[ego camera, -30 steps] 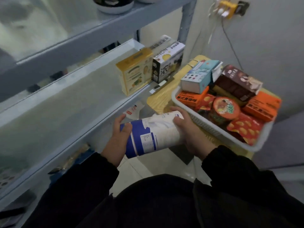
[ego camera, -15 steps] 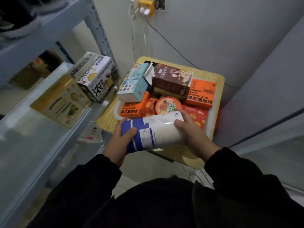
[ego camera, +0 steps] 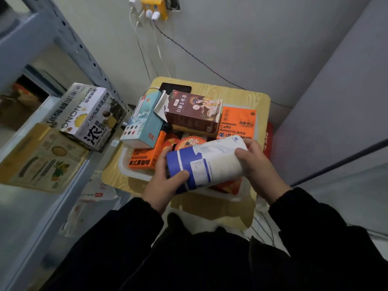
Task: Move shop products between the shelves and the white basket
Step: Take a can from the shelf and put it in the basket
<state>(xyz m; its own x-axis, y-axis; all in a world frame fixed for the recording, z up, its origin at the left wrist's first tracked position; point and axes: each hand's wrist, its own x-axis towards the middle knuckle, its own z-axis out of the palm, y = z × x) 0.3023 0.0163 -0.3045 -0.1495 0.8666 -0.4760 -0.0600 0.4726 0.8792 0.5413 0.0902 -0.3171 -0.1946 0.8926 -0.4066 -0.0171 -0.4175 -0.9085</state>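
Blue-and-white pack is gripped crosswise, left hand curled round its blue end, right hand round the other, with the white basket just beneath both.

The white basket is heaped with boxes — room on the shelf.

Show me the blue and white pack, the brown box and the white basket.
blue and white pack (ego camera: 220,157): head view, white middle of wrapper
brown box (ego camera: 195,107): head view, top face
white basket (ego camera: 134,175): head view, near left rim
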